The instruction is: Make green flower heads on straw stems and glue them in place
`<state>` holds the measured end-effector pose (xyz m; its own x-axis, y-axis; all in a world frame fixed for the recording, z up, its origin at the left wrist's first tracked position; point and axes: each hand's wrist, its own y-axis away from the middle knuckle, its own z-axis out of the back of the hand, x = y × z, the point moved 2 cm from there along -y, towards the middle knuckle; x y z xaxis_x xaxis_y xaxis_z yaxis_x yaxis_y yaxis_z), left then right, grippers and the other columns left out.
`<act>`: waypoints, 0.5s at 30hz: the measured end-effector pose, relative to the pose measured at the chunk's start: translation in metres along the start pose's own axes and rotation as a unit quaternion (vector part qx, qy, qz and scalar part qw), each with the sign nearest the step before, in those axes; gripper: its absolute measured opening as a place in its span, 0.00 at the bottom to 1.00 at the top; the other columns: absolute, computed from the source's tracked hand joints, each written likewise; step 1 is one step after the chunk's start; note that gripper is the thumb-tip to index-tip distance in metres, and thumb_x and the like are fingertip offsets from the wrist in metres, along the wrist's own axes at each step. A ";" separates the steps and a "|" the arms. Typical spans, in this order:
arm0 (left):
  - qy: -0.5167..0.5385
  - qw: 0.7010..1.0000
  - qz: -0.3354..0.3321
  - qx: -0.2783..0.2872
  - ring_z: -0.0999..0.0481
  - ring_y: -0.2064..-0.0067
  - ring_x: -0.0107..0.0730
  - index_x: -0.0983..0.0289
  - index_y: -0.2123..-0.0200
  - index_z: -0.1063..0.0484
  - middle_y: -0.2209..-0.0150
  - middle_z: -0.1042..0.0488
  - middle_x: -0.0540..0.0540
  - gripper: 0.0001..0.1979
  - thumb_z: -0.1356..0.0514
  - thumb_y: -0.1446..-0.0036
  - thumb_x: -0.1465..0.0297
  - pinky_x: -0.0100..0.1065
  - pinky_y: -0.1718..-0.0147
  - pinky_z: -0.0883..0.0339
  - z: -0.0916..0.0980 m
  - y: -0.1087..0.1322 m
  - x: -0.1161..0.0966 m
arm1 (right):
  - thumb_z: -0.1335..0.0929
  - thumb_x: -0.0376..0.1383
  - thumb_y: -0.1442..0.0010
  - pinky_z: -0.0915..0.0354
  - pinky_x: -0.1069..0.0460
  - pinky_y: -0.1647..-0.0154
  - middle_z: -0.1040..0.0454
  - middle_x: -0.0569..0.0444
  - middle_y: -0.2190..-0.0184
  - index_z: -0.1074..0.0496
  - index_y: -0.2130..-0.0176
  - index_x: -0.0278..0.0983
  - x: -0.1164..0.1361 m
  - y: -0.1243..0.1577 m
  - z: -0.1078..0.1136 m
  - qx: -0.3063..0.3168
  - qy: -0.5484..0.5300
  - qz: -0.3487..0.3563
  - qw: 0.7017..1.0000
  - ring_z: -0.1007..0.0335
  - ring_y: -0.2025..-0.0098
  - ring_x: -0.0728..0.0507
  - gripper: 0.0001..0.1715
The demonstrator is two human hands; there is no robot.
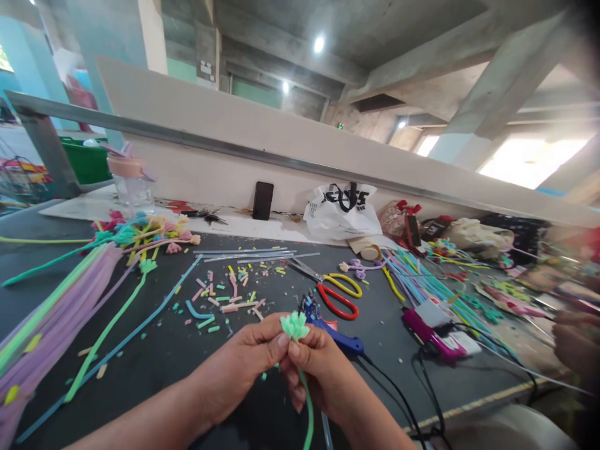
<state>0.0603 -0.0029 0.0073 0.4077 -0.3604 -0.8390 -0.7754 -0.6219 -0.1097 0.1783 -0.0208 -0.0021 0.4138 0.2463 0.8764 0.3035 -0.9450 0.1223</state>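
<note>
My left hand (244, 362) and my right hand (319, 369) meet at the middle of the dark table (197, 350), both pinched on a mint green pipe cleaner flower (295, 325). Its looped petals stick up between my fingertips. The green stem (308, 412) runs down past my right palm toward me. Just behind my right hand lies a blue glue gun (335, 334) with a black cord. Scissors with red and yellow handles (335, 292) lie a little farther back.
Long bundles of green and lilac pipe cleaners (56, 300) lie at the left, and finished flowers (140, 231) beyond them. Coloured cut scraps (225, 294) are scattered mid-table. A pink device (429, 328), blue sticks, a white bag (342, 209) and a phone (262, 200) stand farther back. Another person's hand (576, 340) is at the right edge.
</note>
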 end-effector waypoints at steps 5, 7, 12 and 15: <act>0.078 0.996 0.033 -0.031 0.29 0.80 0.30 0.67 0.62 0.31 0.74 0.28 0.54 0.12 0.45 0.42 0.63 0.35 0.80 0.32 0.007 0.000 -0.003 | 0.25 0.44 0.55 0.32 0.56 0.84 0.29 0.56 0.83 0.26 0.74 0.29 -0.008 0.000 -0.004 0.034 0.003 -0.018 0.999 0.33 0.85 0.52 0.20; 0.119 0.991 0.032 -0.059 0.28 0.77 0.30 0.66 0.63 0.32 0.67 0.28 0.56 0.11 0.44 0.43 0.64 0.34 0.79 0.32 0.014 -0.001 -0.008 | 0.25 0.46 0.55 0.30 0.54 0.74 0.26 0.53 0.77 0.25 0.68 0.28 0.000 0.000 -0.007 0.058 0.053 -0.031 0.996 0.28 0.78 0.50 0.22; 0.196 0.980 0.005 -0.035 0.30 0.67 0.28 0.67 0.68 0.32 0.70 0.32 0.53 0.07 0.45 0.42 0.68 0.31 0.65 0.35 0.029 -0.006 -0.023 | 0.28 0.43 0.50 0.35 0.53 0.64 0.24 0.53 0.71 0.23 0.64 0.33 0.030 0.004 0.012 0.046 0.286 -0.009 0.957 0.29 0.68 0.48 0.17; 0.203 0.978 0.040 -0.008 0.40 0.78 0.21 0.66 0.69 0.32 0.79 0.44 0.46 0.08 0.46 0.41 0.67 0.25 0.76 0.42 0.033 -0.006 -0.025 | 0.32 0.40 0.45 0.36 0.50 0.65 0.24 0.51 0.68 0.24 0.61 0.38 -0.008 0.040 0.064 -0.019 0.323 0.058 0.944 0.31 0.64 0.43 0.13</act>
<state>0.0384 0.0331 0.0113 0.5061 -0.6527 -0.5638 -0.8066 -0.5897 -0.0413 0.2419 -0.0471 -0.0336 -0.1714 -0.0299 0.9848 0.2523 -0.9675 0.0146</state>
